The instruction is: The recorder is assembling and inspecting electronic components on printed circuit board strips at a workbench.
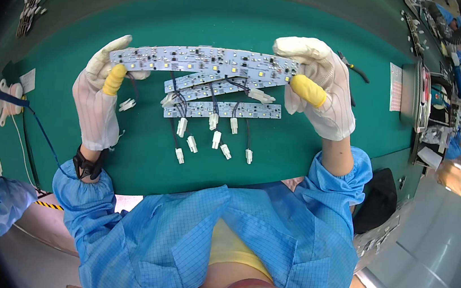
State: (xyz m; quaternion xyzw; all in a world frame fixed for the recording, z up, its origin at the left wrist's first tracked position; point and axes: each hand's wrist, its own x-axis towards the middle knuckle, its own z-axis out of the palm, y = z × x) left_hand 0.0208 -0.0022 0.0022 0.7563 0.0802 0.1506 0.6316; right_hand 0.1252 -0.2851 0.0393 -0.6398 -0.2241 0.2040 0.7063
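Observation:
A long white LED circuit board is held up level between my hands, its lamps and small parts facing me. My left hand, in a white glove with a yellow thumb cover, pinches the board's left end. At the right end, my right hand grips it the same way. Dark wires with white plugs hang about the board. Below it lie further boards: a slanted pair, partly hidden by the held one, and a straight LED board. Several white connectors rest on the green mat toward me.
The green mat covers the bench. Pliers lie beyond my right hand. A small white fan stands at the left. A blue cord runs to my left wrist strap. Sheets and stacked trays are at the right.

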